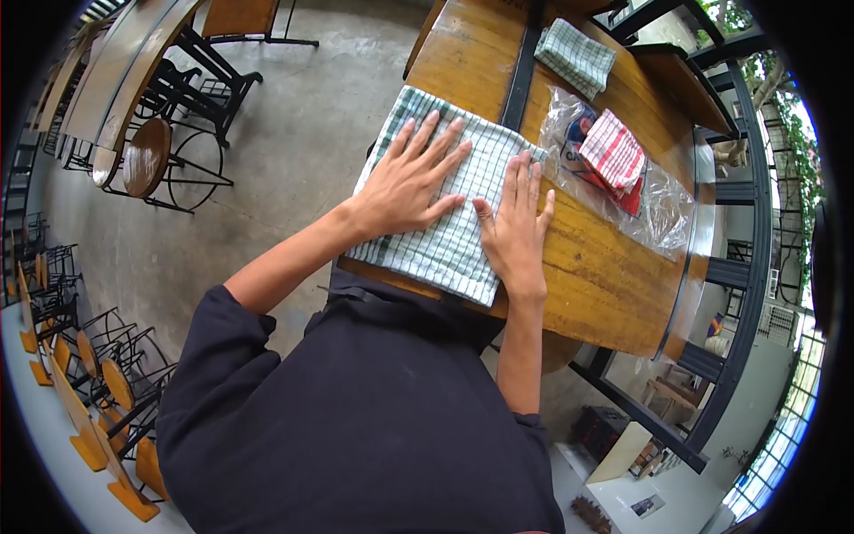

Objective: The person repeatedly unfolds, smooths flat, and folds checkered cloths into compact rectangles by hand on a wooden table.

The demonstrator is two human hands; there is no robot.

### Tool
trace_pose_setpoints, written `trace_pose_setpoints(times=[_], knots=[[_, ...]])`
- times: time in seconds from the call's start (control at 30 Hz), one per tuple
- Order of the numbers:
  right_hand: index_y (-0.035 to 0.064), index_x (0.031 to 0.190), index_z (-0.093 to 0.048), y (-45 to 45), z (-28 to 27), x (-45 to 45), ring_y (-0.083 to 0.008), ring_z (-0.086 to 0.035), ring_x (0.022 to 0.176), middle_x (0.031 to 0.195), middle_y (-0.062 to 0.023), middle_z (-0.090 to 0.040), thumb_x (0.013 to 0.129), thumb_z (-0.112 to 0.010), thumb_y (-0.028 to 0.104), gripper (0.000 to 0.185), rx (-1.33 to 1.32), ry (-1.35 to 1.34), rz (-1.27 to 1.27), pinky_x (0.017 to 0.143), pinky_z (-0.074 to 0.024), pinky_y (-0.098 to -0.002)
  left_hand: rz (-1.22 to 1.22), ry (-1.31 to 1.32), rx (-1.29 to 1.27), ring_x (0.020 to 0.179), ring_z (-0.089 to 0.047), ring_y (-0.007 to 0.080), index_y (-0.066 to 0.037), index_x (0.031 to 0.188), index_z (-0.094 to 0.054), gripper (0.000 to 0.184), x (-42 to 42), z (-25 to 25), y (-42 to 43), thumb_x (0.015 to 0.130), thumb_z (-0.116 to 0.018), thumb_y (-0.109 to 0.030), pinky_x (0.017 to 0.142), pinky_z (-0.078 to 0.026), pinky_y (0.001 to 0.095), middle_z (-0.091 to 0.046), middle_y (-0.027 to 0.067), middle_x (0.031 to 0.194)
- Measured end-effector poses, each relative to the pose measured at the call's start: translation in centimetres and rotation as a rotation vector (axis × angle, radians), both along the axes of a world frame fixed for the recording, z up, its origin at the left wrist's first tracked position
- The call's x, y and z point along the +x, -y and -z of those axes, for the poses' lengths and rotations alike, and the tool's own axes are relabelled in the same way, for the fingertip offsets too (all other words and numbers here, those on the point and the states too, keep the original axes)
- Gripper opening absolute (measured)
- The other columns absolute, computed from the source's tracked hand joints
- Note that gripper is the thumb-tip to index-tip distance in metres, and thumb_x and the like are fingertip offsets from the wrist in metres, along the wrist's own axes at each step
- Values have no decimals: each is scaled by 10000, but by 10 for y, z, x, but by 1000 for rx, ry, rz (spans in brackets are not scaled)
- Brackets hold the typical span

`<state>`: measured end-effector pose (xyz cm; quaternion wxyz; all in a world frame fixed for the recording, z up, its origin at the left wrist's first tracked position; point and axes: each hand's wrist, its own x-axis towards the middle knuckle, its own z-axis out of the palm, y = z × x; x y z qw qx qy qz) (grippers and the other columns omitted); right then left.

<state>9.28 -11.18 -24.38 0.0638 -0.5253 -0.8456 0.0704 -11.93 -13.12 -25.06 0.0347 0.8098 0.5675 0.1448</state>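
Observation:
A green-and-white checked cloth (445,258) lies spread flat near the edge of the wooden table (596,294), partly over that edge. My left hand (405,182) rests palm down on it, fingers spread. Over the cloth's right side lies my right hand (516,222), also flat, its fingers stretched out and its thumb apart. Neither hand grips anything. Beyond my right hand, a red-and-white checked cloth (614,151) sits folded on a clear plastic bag (663,209). A second green checked cloth (576,58), folded, is farther back on the table.
A black metal strip (520,84) crosses the tabletop. Black metal framing (756,222) runs along the right side. On the left stand another long table (133,62) and a round stool (147,158); several more stools (116,383) are at lower left.

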Motion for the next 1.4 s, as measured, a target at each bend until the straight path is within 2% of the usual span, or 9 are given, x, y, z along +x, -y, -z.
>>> trace_pose_setpoints(times=[0.23,0.3,0.37,0.57,0.63,0.8,1.1,1.23,1.4], knots=[[64,1572,-88,17,-6,20,-317,-57,1517,1638,-165,-58,918,-240,726,943,-5,102,-58,1187,-59,-566,-40,-6,25,1513,-26,345,-191,1551,-283,775,-1,7,1,950,-329,-678,1219,8,521,-126,117,1637],[66,1574,-60,28,-12,30,-346,-97,1509,1630,-214,-45,896,-264,759,991,-14,-305,-62,1166,-124,-547,-62,-36,70,1507,-108,335,-165,1541,-304,762,-8,-1,2,967,-288,-667,1223,-56,508,-202,139,1616],[79,1576,-41,44,-20,42,-368,-149,1498,1624,-241,-48,875,-296,783,1026,-30,-365,-112,1142,-184,-521,50,423,67,1480,-229,311,-141,1516,-346,739,-22,-12,7,990,-218,-643,1210,-161,495,-309,145,1575],[143,1579,-125,97,-9,57,-332,-240,1483,1614,-203,-183,825,-540,729,1042,86,-400,-327,1128,-238,-477,139,546,114,1377,-435,243,-193,1332,-586,597,-65,-21,60,1013,-264,-581,1141,-330,447,-555,50,1410],[165,1572,-170,109,3,55,-322,-262,1477,1605,-147,-257,776,-672,661,1064,92,-295,-380,1124,-250,-462,237,280,104,1354,-470,235,-228,1299,-613,616,-59,-17,85,990,-248,-616,1128,-345,426,-564,28,1406],[162,1400,-531,108,-6,46,-230,-412,1410,1479,-71,-497,829,-736,254,613,46,-83,-329,1110,-280,-405,190,249,-30,1379,-435,202,-232,1287,-612,540,-52,-12,128,880,-533,-579,1158,-285,415,-529,-10,1442],[152,1147,-724,111,-4,57,-211,-586,1256,1273,-60,-667,885,-663,92,276,161,-184,-412,1037,-386,-362,83,259,118,1302,-495,142,-253,1141,-677,292,-40,5,157,878,-621,-138,1115,-360,373,-561,-84,1390],[63,1055,-727,106,-25,58,-233,-670,1121,1114,-107,-725,916,-656,130,169,46,-414,-338,965,-444,-374,60,501,9,1107,-630,144,-226,1011,-738,242,-44,-23,150,784,-749,-144,1030,-401,353,-715,-92,1104],[4,910,-712,97,-33,70,-236,-647,731,829,-118,-713,924,-683,217,216,-9,-769,-132,721,-497,-331,11,718,-91,773,-708,169,-86,1056,-713,286,-45,-38,140,777,-771,-76,659,-537,288,-740,55,903]])
